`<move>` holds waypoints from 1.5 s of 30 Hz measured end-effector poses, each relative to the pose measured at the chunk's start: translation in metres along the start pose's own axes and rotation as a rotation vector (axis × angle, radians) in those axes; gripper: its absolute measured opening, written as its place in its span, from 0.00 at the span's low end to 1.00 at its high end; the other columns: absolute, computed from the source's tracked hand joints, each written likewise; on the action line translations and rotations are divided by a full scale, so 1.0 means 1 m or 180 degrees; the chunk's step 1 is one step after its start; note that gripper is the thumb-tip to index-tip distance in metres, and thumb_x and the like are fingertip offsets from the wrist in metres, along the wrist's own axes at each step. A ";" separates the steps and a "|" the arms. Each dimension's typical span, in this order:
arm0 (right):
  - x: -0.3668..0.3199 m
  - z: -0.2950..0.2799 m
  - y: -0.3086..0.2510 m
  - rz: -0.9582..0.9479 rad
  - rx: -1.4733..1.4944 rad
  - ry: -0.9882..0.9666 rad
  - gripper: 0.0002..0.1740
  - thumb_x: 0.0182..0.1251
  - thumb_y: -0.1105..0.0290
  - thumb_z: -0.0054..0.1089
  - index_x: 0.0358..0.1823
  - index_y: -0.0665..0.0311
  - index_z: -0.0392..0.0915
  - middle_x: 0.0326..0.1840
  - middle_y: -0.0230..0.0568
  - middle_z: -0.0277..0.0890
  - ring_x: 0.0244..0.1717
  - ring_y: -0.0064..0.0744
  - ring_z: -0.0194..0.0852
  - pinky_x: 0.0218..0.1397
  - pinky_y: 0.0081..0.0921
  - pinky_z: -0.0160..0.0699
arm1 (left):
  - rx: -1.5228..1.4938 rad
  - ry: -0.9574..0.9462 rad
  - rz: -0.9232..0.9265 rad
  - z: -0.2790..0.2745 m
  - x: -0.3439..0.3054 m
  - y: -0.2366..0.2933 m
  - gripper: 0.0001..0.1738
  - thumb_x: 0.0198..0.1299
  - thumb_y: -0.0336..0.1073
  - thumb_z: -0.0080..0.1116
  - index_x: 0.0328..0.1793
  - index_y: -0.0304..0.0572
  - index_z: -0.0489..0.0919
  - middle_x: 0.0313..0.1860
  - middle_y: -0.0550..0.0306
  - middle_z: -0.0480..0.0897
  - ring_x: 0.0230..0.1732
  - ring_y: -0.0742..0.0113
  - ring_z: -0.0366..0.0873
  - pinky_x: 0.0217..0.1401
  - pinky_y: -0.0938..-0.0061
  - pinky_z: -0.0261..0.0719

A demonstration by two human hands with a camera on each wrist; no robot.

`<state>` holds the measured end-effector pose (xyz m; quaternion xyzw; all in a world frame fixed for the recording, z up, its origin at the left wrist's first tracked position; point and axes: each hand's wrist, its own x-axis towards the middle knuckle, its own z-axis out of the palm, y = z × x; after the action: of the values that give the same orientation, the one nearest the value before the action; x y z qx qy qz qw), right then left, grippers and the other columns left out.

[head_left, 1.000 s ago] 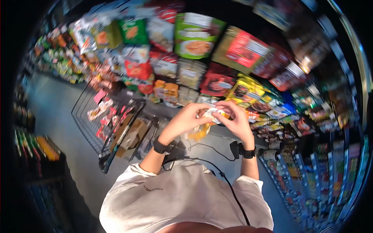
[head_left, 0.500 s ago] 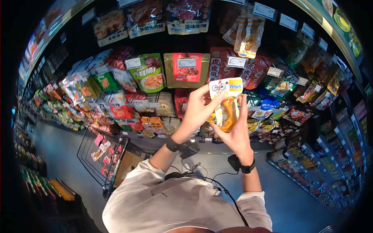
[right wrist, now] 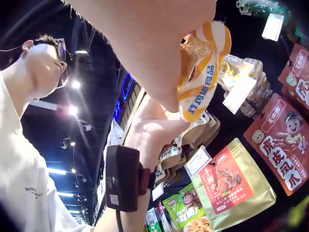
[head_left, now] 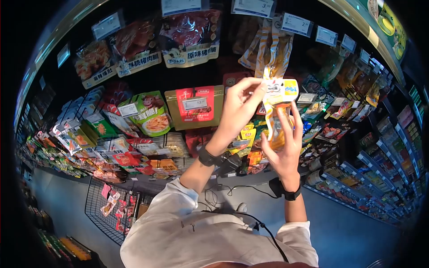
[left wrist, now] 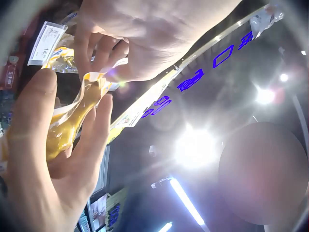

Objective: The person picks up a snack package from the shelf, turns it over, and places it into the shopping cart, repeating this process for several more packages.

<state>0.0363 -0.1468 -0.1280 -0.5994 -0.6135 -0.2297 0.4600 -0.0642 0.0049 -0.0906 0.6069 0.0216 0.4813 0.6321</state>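
A white, orange-striped snack pouch [head_left: 282, 90] with a clear window is raised in front of the hanging rack. A golden-brown piece of food [left wrist: 65, 135], drumstick-like in shape, shows through its plastic. My left hand [head_left: 243, 106] pinches the pouch's top edge between thumb and fingers. Lower down, my right hand [head_left: 287, 149] holds the pouch between its thumb and fingers, with the palm below it. Striped pouches [head_left: 272, 47] of similar look hang just behind, overlapped by the held one in the head view. In the right wrist view, the pouch's striped back [right wrist: 205, 72] faces the camera.
Price tags [head_left: 297, 23] stick out above the hooks. A green snack bag [head_left: 151, 114] and a gold-and-red bag [head_left: 195, 109] hang left of my hands. A wire shopping cart [head_left: 105, 214] with packs inside stands at lower left. Cables [head_left: 228, 190] hang near my waist.
Both hands have lifted the pouch upward and slightly right, toward the hanging striped pouches. The pouch has turned from lying low and crumpled between the hands to upright. The head view has shifted toward the rack.
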 end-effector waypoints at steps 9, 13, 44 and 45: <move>0.002 -0.014 0.068 0.0277 0.0529 0.0319 0.42 0.59 0.75 0.73 0.77 0.63 0.69 0.81 0.60 0.56 0.76 0.58 0.65 0.75 0.48 0.69 | -0.0076 0.0045 0.0790 0.044 0.067 0.030 0.30 0.72 0.31 0.58 0.75 0.22 0.66 0.67 0.40 0.78 0.64 0.52 0.83 0.61 0.63 0.85; 0.003 -0.023 0.084 0.0156 0.0850 0.0186 0.42 0.59 0.76 0.73 0.77 0.62 0.69 0.81 0.60 0.56 0.77 0.59 0.63 0.77 0.48 0.68 | -0.0002 0.0000 0.1105 0.071 0.073 0.040 0.33 0.71 0.31 0.59 0.78 0.23 0.61 0.69 0.39 0.75 0.67 0.46 0.81 0.59 0.61 0.87; 0.158 0.018 0.078 -0.0573 -0.0049 0.0594 0.39 0.59 0.60 0.71 0.74 0.54 0.72 0.76 0.57 0.61 0.64 0.61 0.72 0.63 0.50 0.81 | 0.1284 0.0097 0.1798 0.066 0.081 0.046 0.33 0.70 0.25 0.56 0.80 0.30 0.63 0.73 0.42 0.73 0.63 0.59 0.83 0.58 0.70 0.83; 0.161 0.021 0.083 -0.0554 -0.0150 0.0599 0.38 0.59 0.58 0.71 0.73 0.54 0.73 0.75 0.57 0.62 0.64 0.61 0.71 0.64 0.51 0.79 | 0.1275 0.0060 0.1732 0.064 0.077 0.045 0.32 0.71 0.24 0.55 0.81 0.30 0.63 0.73 0.42 0.72 0.65 0.57 0.82 0.58 0.69 0.84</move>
<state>0.1312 -0.0300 -0.0250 -0.5304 -0.6117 -0.3383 0.4797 -0.0100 -0.0025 0.0042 0.6981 -0.0411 0.6242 0.3484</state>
